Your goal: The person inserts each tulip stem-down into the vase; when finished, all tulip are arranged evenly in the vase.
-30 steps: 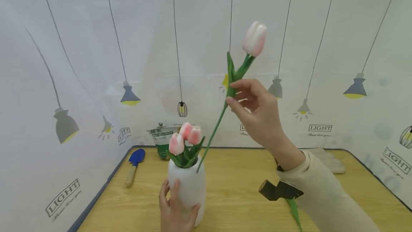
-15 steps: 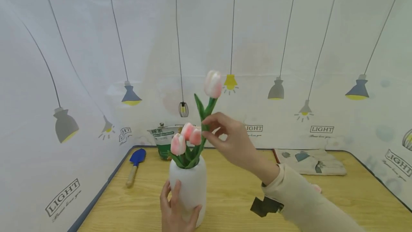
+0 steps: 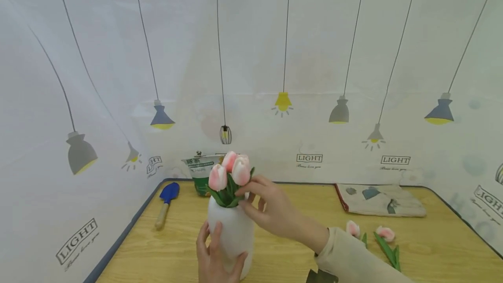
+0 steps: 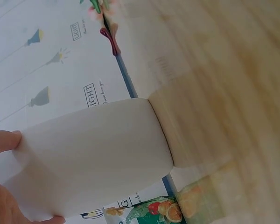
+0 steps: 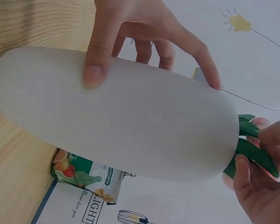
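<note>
A white vase [image 3: 232, 235] stands upright on the wooden table, and my left hand [image 3: 214, 254] grips its side, thumb and fingers curled round it. Pink-and-white tulips [image 3: 217, 179] rise from its mouth. At the rim, on the right, my right hand [image 3: 271, 206] pinches a tulip [image 3: 241, 172] low among its green leaves; its stem is hidden inside the vase. The right wrist view shows those fingertips on the leaves [image 5: 257, 157] right at the vase mouth. In the left wrist view, the vase wall [image 4: 93, 154] fills the middle, its base on the table.
Two tulips [image 3: 387, 248] lie on the table at right, partly behind the right sleeve [image 3: 353, 257]. Behind them is a folded cloth [image 3: 379, 200]. A blue trowel [image 3: 169, 193] lies left; a green-and-white bag [image 3: 200, 176] stands behind the vase, against the printed wall sheet.
My right hand has brought the tulip leftward and down, its stem now in the vase and its bloom level with the others. The left hand keeps its grip on the vase.
</note>
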### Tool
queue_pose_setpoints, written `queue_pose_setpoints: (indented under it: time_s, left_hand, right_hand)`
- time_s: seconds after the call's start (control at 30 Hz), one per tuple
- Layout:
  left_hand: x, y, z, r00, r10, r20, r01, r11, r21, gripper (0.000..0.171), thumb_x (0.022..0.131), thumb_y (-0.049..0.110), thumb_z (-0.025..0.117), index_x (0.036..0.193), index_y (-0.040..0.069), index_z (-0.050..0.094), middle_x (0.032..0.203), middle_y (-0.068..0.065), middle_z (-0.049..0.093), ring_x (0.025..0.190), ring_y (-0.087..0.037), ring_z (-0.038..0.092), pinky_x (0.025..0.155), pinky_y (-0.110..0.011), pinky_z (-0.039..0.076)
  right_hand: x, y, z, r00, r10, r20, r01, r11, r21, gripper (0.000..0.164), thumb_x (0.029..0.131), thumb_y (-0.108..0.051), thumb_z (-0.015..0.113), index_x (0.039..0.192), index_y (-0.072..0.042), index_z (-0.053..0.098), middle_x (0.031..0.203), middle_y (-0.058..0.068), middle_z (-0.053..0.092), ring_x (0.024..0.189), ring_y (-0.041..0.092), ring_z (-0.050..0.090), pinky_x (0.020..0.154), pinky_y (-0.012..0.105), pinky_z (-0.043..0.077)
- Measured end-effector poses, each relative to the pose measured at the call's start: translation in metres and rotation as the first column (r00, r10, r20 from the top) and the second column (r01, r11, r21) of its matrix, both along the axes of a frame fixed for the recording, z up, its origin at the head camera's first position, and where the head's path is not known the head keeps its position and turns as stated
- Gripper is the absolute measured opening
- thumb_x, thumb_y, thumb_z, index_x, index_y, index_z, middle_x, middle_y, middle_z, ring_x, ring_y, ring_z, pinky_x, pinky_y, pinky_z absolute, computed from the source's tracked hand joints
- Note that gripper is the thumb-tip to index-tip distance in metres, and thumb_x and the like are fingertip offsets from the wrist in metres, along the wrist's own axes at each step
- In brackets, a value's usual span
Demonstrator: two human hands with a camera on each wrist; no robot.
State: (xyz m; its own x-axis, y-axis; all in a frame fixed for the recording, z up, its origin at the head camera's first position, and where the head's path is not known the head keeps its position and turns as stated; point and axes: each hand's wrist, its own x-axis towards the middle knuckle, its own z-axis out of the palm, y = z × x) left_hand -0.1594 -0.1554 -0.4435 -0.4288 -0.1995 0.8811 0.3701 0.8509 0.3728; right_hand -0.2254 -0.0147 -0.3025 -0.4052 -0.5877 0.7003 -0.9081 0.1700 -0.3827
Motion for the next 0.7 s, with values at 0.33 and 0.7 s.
queue_pose_setpoints:
  time_s: [0.33,0.7]
  left_hand:
    - [-0.003,-0.002,-0.003,0.996,0.032,-0.082,-0.038,0.997,-0.061,0.071,0.080,0.056,0.049,0.125,0.001,0.041,0.120,-0.031,0.038,0.098,-0.033,0.042,0.055,-0.043,0.049]
    - [-0.001,0.000,0.001,0.997,0.054,-0.051,-0.057,0.996,-0.065,0.072,0.081,0.058,0.044,0.126,0.002,0.039,0.121,-0.027,0.035,0.103,-0.030,0.039,0.060,-0.043,0.048]
  right_hand:
    - [0.003,0.007,-0.010,0.998,0.058,0.026,-0.059,0.998,0.038,0.021,0.083,-0.010,0.060,0.104,-0.010,0.061,0.096,0.002,0.063,0.068,0.003,0.054,0.046,0.008,0.038]
    - [-0.022,0.108,-0.049,0.951,-0.254,0.178,0.238,0.965,0.108,0.021,0.082,-0.008,0.060,0.103,-0.010,0.060,0.093,0.002,0.061,0.068,0.000,0.053,0.051,0.019,0.045]
